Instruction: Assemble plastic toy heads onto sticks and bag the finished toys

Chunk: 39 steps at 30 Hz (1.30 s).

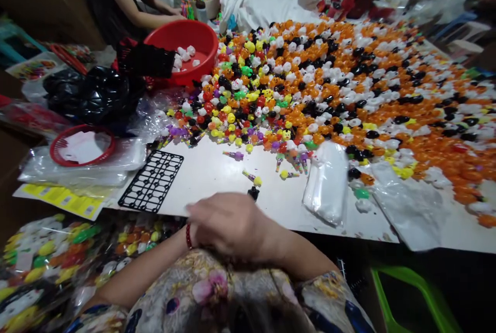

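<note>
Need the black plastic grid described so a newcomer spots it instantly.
Find the white table with the big heap of small colourful plastic pieces. Along its near edge, on the left, the black plastic grid lies just right of the round red basket. It's a flat rectangular openwork panel, unlike the see-through bags and rounded pieces around it.

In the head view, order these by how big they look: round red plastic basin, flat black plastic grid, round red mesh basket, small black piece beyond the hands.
1. Round red plastic basin, though partly hidden
2. Flat black plastic grid and round red mesh basket: too close to rank
3. Small black piece
</note>
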Each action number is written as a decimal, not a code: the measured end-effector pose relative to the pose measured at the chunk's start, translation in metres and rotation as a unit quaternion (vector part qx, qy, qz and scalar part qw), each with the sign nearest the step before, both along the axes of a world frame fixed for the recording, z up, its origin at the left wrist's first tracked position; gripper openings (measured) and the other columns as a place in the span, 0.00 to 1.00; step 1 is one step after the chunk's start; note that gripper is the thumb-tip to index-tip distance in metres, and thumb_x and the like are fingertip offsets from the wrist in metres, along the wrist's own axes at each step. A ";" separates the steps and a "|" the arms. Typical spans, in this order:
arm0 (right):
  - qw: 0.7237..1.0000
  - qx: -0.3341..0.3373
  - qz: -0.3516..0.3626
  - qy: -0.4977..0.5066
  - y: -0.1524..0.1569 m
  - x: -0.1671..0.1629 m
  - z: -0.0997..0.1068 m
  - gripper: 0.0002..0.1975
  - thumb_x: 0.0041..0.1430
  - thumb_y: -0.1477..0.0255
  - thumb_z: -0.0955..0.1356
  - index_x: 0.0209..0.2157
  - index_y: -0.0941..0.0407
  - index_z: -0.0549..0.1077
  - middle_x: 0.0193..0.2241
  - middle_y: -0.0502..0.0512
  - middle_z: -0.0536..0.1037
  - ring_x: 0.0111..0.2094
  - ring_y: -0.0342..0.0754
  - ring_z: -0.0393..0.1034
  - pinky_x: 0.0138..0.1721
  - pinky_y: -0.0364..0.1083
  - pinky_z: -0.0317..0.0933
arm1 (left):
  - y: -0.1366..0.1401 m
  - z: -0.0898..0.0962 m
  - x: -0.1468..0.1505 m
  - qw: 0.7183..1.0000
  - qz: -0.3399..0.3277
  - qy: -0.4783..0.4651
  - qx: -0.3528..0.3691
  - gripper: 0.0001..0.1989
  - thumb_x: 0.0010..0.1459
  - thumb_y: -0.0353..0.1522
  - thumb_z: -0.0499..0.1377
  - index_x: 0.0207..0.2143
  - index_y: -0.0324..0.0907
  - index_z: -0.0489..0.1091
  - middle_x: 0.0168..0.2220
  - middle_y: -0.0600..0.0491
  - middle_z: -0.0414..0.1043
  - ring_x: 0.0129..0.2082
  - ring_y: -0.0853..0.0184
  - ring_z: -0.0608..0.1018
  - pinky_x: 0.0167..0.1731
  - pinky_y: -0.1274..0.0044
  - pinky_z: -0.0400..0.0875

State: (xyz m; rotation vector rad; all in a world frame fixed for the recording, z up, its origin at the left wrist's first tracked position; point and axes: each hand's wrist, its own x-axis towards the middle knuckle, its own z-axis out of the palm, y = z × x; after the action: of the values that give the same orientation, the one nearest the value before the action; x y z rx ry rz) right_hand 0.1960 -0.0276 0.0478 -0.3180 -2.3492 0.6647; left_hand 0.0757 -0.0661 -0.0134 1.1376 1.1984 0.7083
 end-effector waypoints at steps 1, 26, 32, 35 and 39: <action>0.999 -0.018 -0.043 0.002 0.017 0.012 -0.008 0.12 0.65 0.71 0.64 0.47 0.54 0.75 0.38 0.56 0.80 0.39 0.46 0.74 0.42 0.45 0.70 | 0.002 -0.002 -0.001 1.000 -0.018 0.003 0.009 0.15 0.56 0.45 0.59 0.30 0.42 0.73 0.27 0.50 0.71 0.32 0.61 0.75 0.32 0.70 0.70; 0.766 -0.535 -0.327 0.144 0.042 0.076 -0.091 0.18 0.47 0.55 0.73 0.33 0.53 0.71 0.29 0.50 0.76 0.29 0.46 0.74 0.36 0.48 0.70 | 0.030 -0.049 0.006 0.995 0.075 -0.056 0.046 0.23 0.56 0.40 0.62 0.51 0.42 0.64 0.41 0.50 0.70 0.41 0.66 0.72 0.45 0.73 0.67; 0.772 -0.563 -0.274 0.112 0.034 0.072 -0.072 0.18 0.43 0.56 0.76 0.30 0.54 0.75 0.28 0.50 0.77 0.29 0.46 0.73 0.36 0.46 0.68 | 0.025 -0.039 -0.001 0.994 0.053 -0.083 0.045 0.27 0.54 0.45 0.63 0.52 0.41 0.66 0.45 0.49 0.71 0.44 0.65 0.71 0.47 0.73 0.66; 0.776 -0.566 -0.264 0.091 0.034 0.075 -0.068 0.18 0.42 0.56 0.75 0.29 0.55 0.75 0.26 0.49 0.76 0.28 0.46 0.72 0.35 0.46 0.67 | 0.023 -0.034 -0.005 0.996 0.035 -0.069 0.037 0.29 0.55 0.47 0.62 0.54 0.41 0.66 0.48 0.48 0.70 0.42 0.65 0.71 0.44 0.73 0.66; 0.780 -0.574 -0.240 0.059 0.033 0.074 -0.066 0.19 0.41 0.56 0.77 0.30 0.54 0.75 0.26 0.50 0.78 0.29 0.46 0.72 0.34 0.45 0.67 | 0.021 -0.028 -0.008 0.998 0.030 -0.039 0.027 0.30 0.57 0.49 0.58 0.56 0.42 0.66 0.40 0.51 0.70 0.34 0.68 0.68 0.37 0.76 0.66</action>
State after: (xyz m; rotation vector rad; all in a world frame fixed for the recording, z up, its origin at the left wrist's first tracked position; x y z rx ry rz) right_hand 0.2704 0.0050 -0.0179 -1.2911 -1.3417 1.7013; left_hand 0.0675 -0.0447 -0.0413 1.1127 1.1571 0.8268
